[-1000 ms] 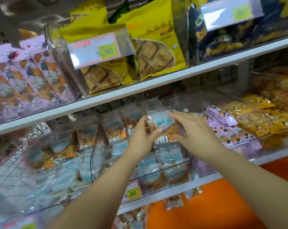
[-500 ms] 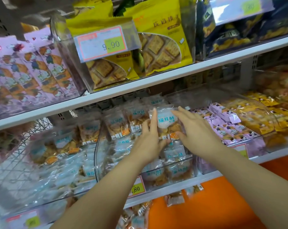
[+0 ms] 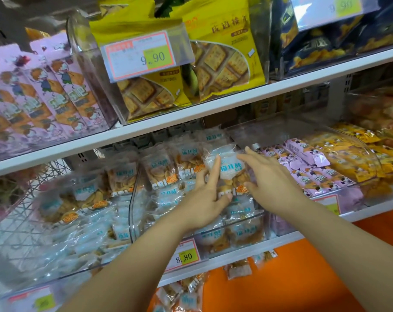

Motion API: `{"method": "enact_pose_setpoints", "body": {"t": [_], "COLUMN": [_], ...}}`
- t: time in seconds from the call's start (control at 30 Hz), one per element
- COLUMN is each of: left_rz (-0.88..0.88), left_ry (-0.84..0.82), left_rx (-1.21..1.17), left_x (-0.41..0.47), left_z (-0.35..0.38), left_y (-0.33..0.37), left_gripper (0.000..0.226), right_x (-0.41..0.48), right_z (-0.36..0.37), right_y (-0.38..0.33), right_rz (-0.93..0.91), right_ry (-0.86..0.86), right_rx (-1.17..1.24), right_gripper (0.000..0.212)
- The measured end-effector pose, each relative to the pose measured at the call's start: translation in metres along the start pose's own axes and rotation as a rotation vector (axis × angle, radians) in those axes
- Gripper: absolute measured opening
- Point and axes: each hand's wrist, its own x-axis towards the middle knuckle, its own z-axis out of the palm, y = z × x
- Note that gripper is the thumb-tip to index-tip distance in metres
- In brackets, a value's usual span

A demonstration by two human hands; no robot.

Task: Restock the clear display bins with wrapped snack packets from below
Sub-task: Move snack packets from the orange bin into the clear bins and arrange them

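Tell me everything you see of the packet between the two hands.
Clear crinkly packet, white panel with blue characters, golden snack pieces below. It stands roughly upright on other packets in the clear bin. The left hand lays straight fingers on its left edge; the open right hand is at its right side.

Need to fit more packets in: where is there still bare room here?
Looks free: the back of the clear plastic bin, behind its pink wrapped packets, and the orange surface under the white shelf. Crowded: the middle clear bin, packed with transparent crisp packets under the left hand and right hand.
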Motion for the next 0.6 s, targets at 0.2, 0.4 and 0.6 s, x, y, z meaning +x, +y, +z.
{"method": "enact_pose_setpoints", "body": {"t": [0.2,0.4,0.6], "left_rz": [0.001,0.021,0.123], "left_ry": [0.061,0.163,0.481], "left_rx": [-0.053,-0.082,-0.154], "left_x": [-0.006,-0.019,-0.041], "left_z": [-0.001,-0.001,0.007], "left_y": [0.005,0.008,0.016], "left_gripper": [0.081,0.073,0.050], "right_x": [-0.003,-0.011,-0.039], "right_z": [-0.011,-0.019,-0.003], "right_y": [0.005,0.006,-0.013], "right_rz": [0.013,-0.061,-0.313], "right_ry": [-0.022,0.096,0.295], "right_rx": [0.145,0.120,0.174], "right_gripper": [0.056,0.044,0.021]}}
